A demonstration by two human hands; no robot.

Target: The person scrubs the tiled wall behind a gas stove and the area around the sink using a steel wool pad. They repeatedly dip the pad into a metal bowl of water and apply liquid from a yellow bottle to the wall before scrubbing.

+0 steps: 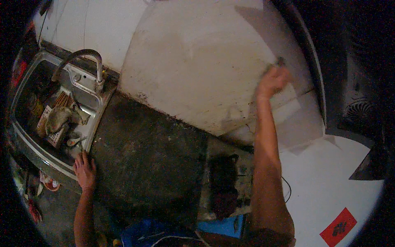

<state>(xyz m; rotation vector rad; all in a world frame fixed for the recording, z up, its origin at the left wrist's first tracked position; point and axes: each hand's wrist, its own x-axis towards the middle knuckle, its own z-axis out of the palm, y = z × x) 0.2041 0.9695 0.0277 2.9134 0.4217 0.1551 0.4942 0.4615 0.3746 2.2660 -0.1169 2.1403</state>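
My left hand (pixel 84 171) rests with fingers spread on the near right corner of a metal sink (pixel 95 131). Inside the sink, close to those fingers, lie a spoon (pixel 73 141), a crumpled cloth (pixel 58 119), a bundle of chopsticks (pixel 64 99) and a white perforated rack (pixel 54 139). A curved faucet (pixel 89 53) stands at its back edge. My right hand (pixel 275 78), arm stretched out, is curled around a small dark object (pixel 280 61) too blurred to name, in front of the stained pale wall (pixel 197 61).
A dark countertop (pixel 148 157) spans the middle, right of the sink. A white surface with a red paper (pixel 338 227) bearing writing is at lower right, near a thin black cable (pixel 289 188). A blue item (pixel 222 226) lies at the bottom. Dark grime lines the wall's lower edge.
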